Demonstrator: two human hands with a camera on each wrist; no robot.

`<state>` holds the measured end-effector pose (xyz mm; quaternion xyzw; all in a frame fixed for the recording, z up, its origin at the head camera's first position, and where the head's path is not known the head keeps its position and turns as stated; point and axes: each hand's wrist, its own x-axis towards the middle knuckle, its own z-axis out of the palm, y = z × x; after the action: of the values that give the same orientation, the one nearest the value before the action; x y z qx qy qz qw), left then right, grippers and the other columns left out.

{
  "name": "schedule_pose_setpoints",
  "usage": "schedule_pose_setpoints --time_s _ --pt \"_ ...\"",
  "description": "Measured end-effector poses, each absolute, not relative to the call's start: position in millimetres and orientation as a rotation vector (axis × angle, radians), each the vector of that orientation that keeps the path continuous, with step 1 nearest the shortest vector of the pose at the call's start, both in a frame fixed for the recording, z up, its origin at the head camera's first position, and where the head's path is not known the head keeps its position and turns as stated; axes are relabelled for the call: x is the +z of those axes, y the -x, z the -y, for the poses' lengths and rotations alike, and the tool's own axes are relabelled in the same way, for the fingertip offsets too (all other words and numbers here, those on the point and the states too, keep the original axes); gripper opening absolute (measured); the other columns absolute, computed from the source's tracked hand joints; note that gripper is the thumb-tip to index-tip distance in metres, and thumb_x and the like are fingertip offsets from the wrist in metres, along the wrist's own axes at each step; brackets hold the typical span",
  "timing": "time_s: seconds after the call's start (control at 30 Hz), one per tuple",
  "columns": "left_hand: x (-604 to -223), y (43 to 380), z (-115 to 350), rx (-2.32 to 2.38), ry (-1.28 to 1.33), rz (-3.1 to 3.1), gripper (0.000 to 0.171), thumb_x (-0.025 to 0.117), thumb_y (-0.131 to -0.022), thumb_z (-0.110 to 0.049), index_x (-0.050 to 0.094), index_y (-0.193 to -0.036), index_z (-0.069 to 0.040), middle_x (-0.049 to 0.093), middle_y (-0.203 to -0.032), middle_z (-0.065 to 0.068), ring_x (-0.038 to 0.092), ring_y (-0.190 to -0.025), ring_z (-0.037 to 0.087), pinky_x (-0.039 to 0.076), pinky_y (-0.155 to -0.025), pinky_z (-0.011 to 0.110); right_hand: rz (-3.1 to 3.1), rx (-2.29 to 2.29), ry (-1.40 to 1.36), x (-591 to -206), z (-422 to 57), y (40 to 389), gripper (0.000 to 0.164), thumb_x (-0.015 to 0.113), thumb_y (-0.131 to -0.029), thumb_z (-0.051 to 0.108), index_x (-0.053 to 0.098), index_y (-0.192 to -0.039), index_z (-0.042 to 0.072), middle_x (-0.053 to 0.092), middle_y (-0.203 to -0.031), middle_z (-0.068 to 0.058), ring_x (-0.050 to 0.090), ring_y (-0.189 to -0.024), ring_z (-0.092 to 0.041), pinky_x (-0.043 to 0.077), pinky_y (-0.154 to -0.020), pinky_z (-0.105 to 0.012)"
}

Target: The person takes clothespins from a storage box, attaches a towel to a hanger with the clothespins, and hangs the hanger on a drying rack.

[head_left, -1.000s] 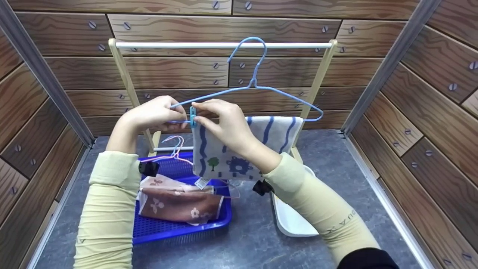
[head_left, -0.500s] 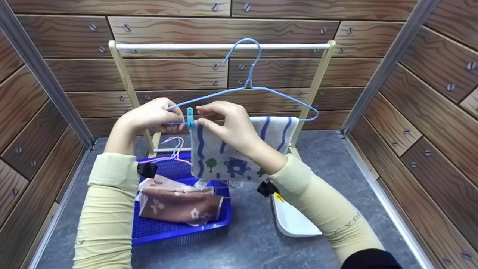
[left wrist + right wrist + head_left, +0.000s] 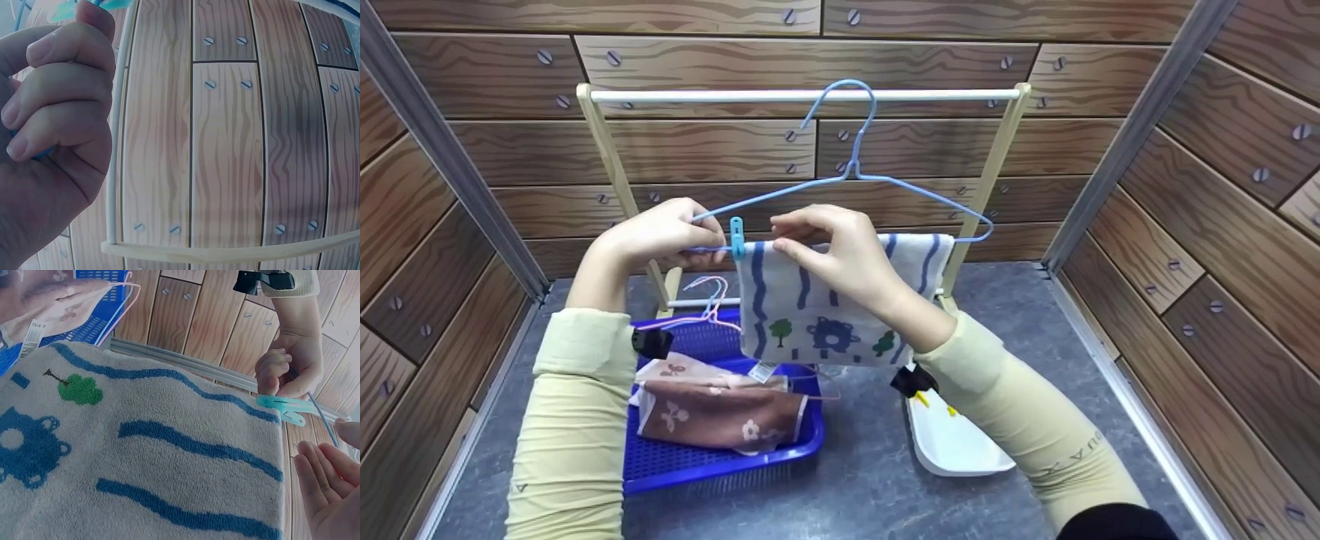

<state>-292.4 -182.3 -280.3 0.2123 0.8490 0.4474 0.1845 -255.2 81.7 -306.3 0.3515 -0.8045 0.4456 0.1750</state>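
My left hand [image 3: 667, 231] curls its fingers round the left end of a blue wire hanger [image 3: 853, 166], held up before the rack. A pale towel [image 3: 825, 319] with blue stripes and a green tree hangs folded over the hanger's lower bar. At the towel's upper left corner a turquoise clothespin [image 3: 736, 238] clips it to the bar, right beside my left hand. My right hand [image 3: 844, 251] is off the clothespin, to its right, overlapping the towel's top edge in the head view. In the right wrist view, the right fingers [image 3: 320, 478] are fairly straight and hold nothing.
A drying rack with a white top rail [image 3: 697, 97] stands behind the hanger. A blue basket [image 3: 802, 452] at lower left holds a brown flowered cloth [image 3: 720, 412] and spare hangers [image 3: 712, 311]. A white tray [image 3: 952, 454] with yellow bits sits at right, partly under my sleeve.
My right hand has let go of the clothespin and moved right, away from it. The clothespin stays clipped on the towel. Hanger and towel have shifted slightly left.
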Motion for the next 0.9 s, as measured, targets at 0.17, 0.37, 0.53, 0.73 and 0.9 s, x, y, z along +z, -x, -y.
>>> schedule_pose_setpoints --time_s 0.17,0.37,0.53,0.73,0.9 --pt "-280.8 292.0 183.9 1.264 -0.593 -2.395 0.025 0.055 -0.096 -0.011 0.068 -0.074 -0.007 0.055 -0.057 -0.008 0.04 -0.047 -0.002 0.028 -0.043 0.014 2.275 1.273 -0.976 -303.8 -91.1 251.7 0.023 0.078 -0.097 0.012 0.078 -0.118 0.001 0.08 -0.112 -0.013 0.079 -0.097 -0.022 0.062 -0.086 -0.024" --pt "-279.7 293.7 186.3 1.237 -0.607 -2.421 0.026 0.055 -0.096 -0.013 0.068 -0.074 -0.008 0.053 -0.057 -0.009 0.036 -0.046 -0.002 0.026 -0.042 0.014 2.246 1.275 -0.959 -302.1 -104.9 250.3 0.02 0.077 -0.097 0.011 0.079 -0.115 0.002 0.081 -0.111 -0.012 0.079 -0.092 -0.021 0.063 -0.081 -0.026" --pt "-280.4 294.7 188.5 1.241 -0.606 -2.419 0.025 0.056 -0.096 -0.012 0.069 -0.075 -0.007 0.054 -0.058 -0.008 0.038 -0.048 -0.001 0.028 -0.043 0.014 2.234 1.31 -0.937 -301.9 -116.6 249.5 0.019 0.077 -0.097 0.008 0.079 -0.114 0.0 0.081 -0.11 -0.014 0.079 -0.093 -0.023 0.063 -0.081 -0.025" --pt "-282.5 293.3 190.6 1.252 -0.589 -2.421 0.024 0.056 -0.096 -0.011 0.069 -0.076 -0.006 0.054 -0.059 -0.008 0.039 -0.049 0.0 0.029 -0.044 0.014 2.238 1.317 -0.887 -303.2 -131.4 249.6 0.019 0.077 -0.097 0.008 0.079 -0.113 -0.001 0.081 -0.109 -0.016 0.078 -0.09 -0.021 0.061 -0.079 -0.022" --pt "-283.8 292.6 192.2 1.241 -0.597 -2.431 0.024 0.056 -0.096 -0.012 0.07 -0.077 -0.007 0.055 -0.06 -0.009 0.04 -0.049 0.0 0.03 -0.044 0.015 2.227 1.367 -0.83 -301.8 -143.0 249.6 0.017 0.076 -0.097 0.006 0.079 -0.111 -0.002 0.081 -0.106 -0.017 0.075 -0.086 -0.005 0.06 -0.075 -0.02"
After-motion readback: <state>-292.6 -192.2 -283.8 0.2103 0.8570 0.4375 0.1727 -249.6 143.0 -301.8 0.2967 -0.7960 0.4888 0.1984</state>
